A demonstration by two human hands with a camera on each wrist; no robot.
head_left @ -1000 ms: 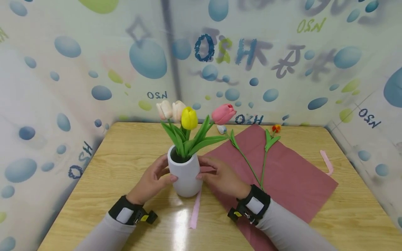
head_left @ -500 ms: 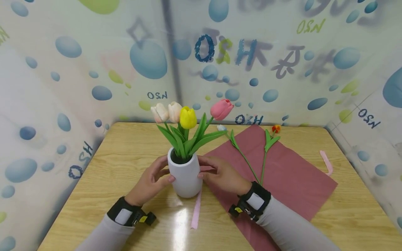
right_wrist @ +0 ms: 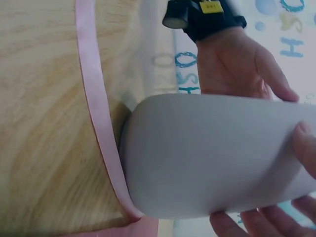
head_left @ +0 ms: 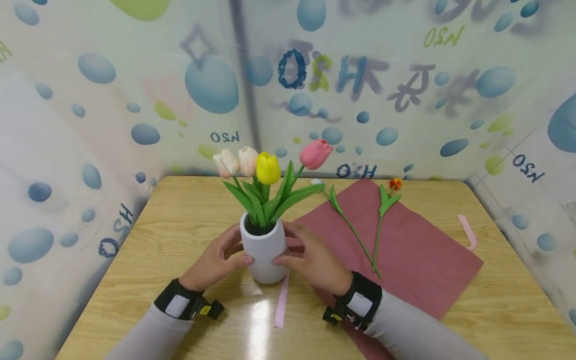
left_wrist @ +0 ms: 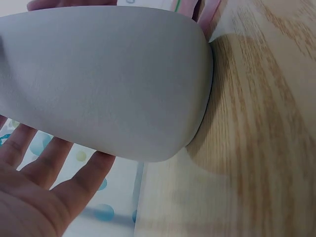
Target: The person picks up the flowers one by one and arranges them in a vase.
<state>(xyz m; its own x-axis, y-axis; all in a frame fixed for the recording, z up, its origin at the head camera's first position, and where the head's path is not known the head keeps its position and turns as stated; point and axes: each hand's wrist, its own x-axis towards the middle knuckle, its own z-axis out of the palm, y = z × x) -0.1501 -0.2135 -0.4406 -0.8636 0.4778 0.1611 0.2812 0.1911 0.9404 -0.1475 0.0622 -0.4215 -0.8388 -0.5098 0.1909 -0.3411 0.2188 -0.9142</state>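
Note:
A white vase (head_left: 266,252) stands upright on the wooden table with tulips in it: two pale pinkish-white tulips (head_left: 226,163), a yellow tulip (head_left: 268,168) and a pink tulip (head_left: 316,154), their green leaves spreading over the rim. From the left, my left hand (head_left: 215,262) holds the vase, thumb at the front and fingers round the back. My right hand (head_left: 317,259) grips the opposite side, its thumb lying across the vase front. The right wrist view shows the vase (right_wrist: 212,153) with its base on the table, close beside a pink ribbon (right_wrist: 96,94).
A dark pink wrapping sheet (head_left: 418,255) lies to the right, partly under my right forearm. On it are an orange-red tulip (head_left: 395,184) and a pale blue-white tulip (head_left: 317,182), stems crossing. Another pink ribbon (head_left: 468,232) lies at the far right. A patterned backdrop (head_left: 387,95) rises behind.
The flowers have shifted slightly to the left, and the pink tulip stands a little higher. My right hand has moved a little leftward, its thumb further over the vase front.

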